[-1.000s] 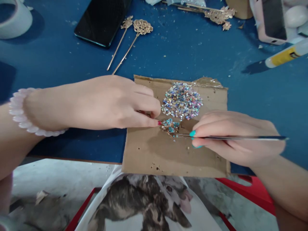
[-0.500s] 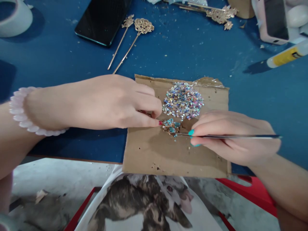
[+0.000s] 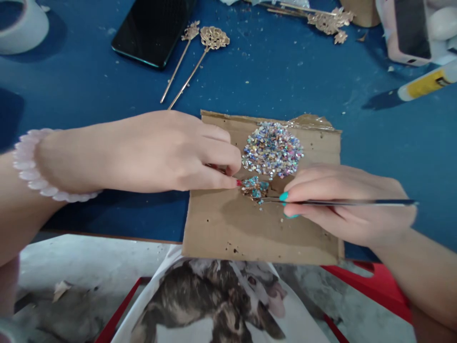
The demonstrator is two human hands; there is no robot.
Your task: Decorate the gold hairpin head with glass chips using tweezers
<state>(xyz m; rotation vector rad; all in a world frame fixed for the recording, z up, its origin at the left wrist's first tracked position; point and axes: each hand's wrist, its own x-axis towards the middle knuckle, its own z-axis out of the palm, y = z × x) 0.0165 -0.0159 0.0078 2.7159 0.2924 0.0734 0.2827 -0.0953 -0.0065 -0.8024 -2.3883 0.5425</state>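
Note:
My left hand (image 3: 178, 155) is closed on a gold hairpin whose flower-like head (image 3: 254, 187), dotted with turquoise chips, pokes out past the red-nailed fingertip. Most of its stem is hidden under the fingers. In my right hand (image 3: 342, 205), pinched between thumb and fingers, is a pair of slim metal tweezers (image 3: 378, 202). Their tips reach the lower right edge of the hairpin head, beside a tiny chip. Both hands are over a piece of cardboard (image 3: 228, 238). A heap of small multicoloured shiny chips (image 3: 273, 149) lies on it just above the hairpin head.
Two gold hairpins (image 3: 214, 38) lie beyond my left hand, near a black phone (image 3: 153, 33). More hairpins (image 3: 330, 21) are at the back. A yellow-labelled tube (image 3: 426, 85) and a pale device (image 3: 410, 33) sit at right, a tape roll (image 3: 23, 28) at far left.
Almost nothing differs. The whole view has shifted very slightly; both hands, the hairpin and the tweezers keep the same positions relative to each other.

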